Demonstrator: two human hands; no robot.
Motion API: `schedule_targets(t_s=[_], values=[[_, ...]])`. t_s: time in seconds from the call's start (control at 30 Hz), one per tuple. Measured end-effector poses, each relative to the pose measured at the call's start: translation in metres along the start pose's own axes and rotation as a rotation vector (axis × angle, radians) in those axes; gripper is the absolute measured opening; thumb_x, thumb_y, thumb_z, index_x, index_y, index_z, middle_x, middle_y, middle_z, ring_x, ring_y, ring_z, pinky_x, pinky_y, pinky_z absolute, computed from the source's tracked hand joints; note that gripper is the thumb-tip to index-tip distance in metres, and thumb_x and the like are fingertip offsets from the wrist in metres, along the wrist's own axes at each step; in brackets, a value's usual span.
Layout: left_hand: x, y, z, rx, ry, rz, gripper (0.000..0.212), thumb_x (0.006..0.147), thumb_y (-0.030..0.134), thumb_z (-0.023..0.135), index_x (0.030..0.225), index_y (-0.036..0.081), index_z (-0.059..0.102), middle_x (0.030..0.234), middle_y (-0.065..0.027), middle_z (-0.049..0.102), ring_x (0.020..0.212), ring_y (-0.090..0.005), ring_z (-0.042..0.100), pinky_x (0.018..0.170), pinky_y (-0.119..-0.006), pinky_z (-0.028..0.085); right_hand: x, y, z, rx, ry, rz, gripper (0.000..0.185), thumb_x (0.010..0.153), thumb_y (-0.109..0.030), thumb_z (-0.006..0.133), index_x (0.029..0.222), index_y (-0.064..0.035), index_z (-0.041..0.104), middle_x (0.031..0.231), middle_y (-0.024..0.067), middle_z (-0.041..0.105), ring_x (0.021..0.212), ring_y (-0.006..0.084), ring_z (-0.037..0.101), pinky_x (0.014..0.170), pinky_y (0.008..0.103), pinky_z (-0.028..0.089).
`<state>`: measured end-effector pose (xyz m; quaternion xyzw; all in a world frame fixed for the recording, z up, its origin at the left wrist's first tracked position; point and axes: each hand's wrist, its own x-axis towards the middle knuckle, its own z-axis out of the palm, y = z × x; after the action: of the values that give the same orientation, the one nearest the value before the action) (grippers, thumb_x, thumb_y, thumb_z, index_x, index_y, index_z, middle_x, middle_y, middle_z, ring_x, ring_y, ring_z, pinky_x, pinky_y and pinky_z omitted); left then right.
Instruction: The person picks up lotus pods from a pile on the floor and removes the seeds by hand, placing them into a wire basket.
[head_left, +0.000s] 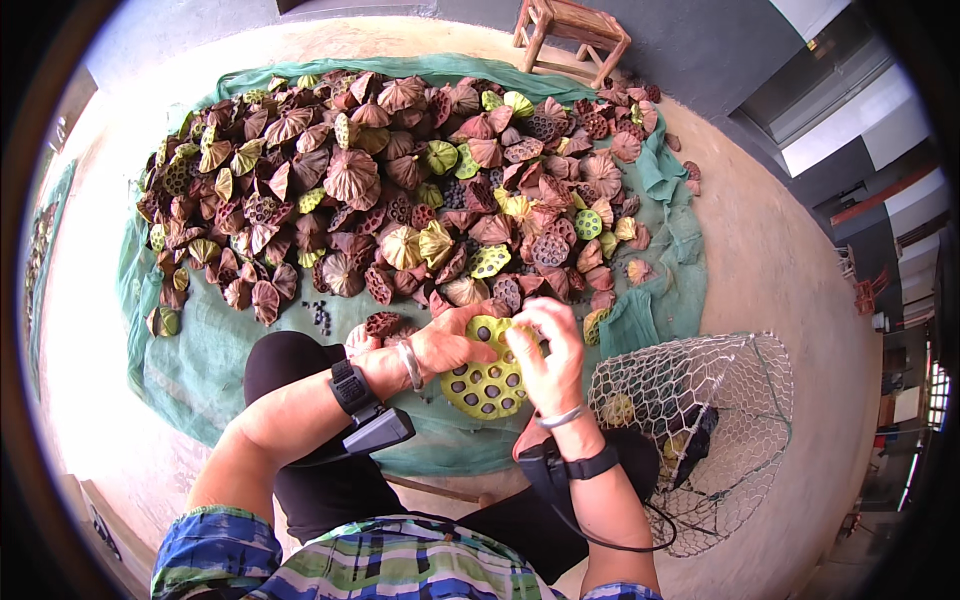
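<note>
A large yellow-green lotus seed pod faces up between my hands, with dark seeds showing in its round holes. My left hand grips its left rim, the thumb lying across the top face. At the upper right edge of the pod is my right hand, its fingers bent and the fingertips at the rim; whether they pinch a seed is hidden. Just beyond my hands lies a heap of dried brown and green lotus pods. Several loose dark seeds are scattered on the green mesh sheet under the heap.
A wire-mesh basket lies by my right knee, with a few yellowish pods and a black item inside. A wooden stool stands behind the heap near the wall. The sheet's edge is bunched up on the right. Another green sheet with pods lies at the far left.
</note>
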<state>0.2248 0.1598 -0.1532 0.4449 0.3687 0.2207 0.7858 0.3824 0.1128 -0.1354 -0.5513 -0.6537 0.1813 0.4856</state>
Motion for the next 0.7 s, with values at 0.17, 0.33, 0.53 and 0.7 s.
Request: schedule_targets(t_s=[0.17, 0.33, 0.53, 0.7], values=[[-0.003, 0.009, 0.001, 0.268, 0.21, 0.058, 0.041, 0.061, 0.01, 0.073, 0.095, -0.005, 0.055, 0.083, -0.0081, 0.061, 0.072, -0.0136, 0.058, 0.065, -0.025, 0.048, -0.004, -0.003, 0.009, -0.185, -0.083, -0.088, 0.007, 0.076, -0.014, 0.061, 0.081, -0.008, 0.064, 0.078, 0.0047, 0.061, 0.074, 0.0242, 0.052, 0.07, 0.0349, 0.04], [-0.001, 0.0, -0.001, 0.053, 0.232, 0.104, 0.028, 0.062, 0.001, 0.07, 0.088, -0.004, 0.06, 0.077, -0.0057, 0.062, 0.067, -0.0119, 0.058, 0.062, -0.024, 0.048, -0.004, -0.003, 0.014, -0.187, -0.082, 0.007, 0.01, 0.078, -0.018, 0.06, 0.079, -0.0084, 0.062, 0.075, 0.0053, 0.061, 0.073, 0.0247, 0.052, 0.069, 0.0351, 0.039], [-0.005, 0.002, 0.009, 0.115, 0.235, 0.146, 0.017, 0.063, -0.001, 0.069, 0.078, 0.0, 0.061, 0.071, 0.0009, 0.059, 0.065, -0.0062, 0.052, 0.058, -0.021, 0.043, -0.005, 0.0, 0.016, -0.126, -0.13, 0.108, 0.022, 0.074, -0.026, 0.066, 0.076, -0.0047, 0.061, 0.074, 0.0083, 0.062, 0.073, 0.0261, 0.054, 0.069, 0.0355, 0.042], [0.002, -0.014, 0.0, 0.202, 0.242, 0.163, 0.013, 0.062, -0.003, 0.067, 0.072, 0.001, 0.06, 0.069, 0.0031, 0.057, 0.064, -0.005, 0.049, 0.056, -0.021, 0.041, -0.008, 0.005, 0.018, -0.107, -0.137, 0.028, 0.019, 0.074, -0.023, 0.067, 0.074, -0.0049, 0.06, 0.07, 0.0089, 0.06, 0.07, 0.0269, 0.053, 0.066, 0.0363, 0.042]])
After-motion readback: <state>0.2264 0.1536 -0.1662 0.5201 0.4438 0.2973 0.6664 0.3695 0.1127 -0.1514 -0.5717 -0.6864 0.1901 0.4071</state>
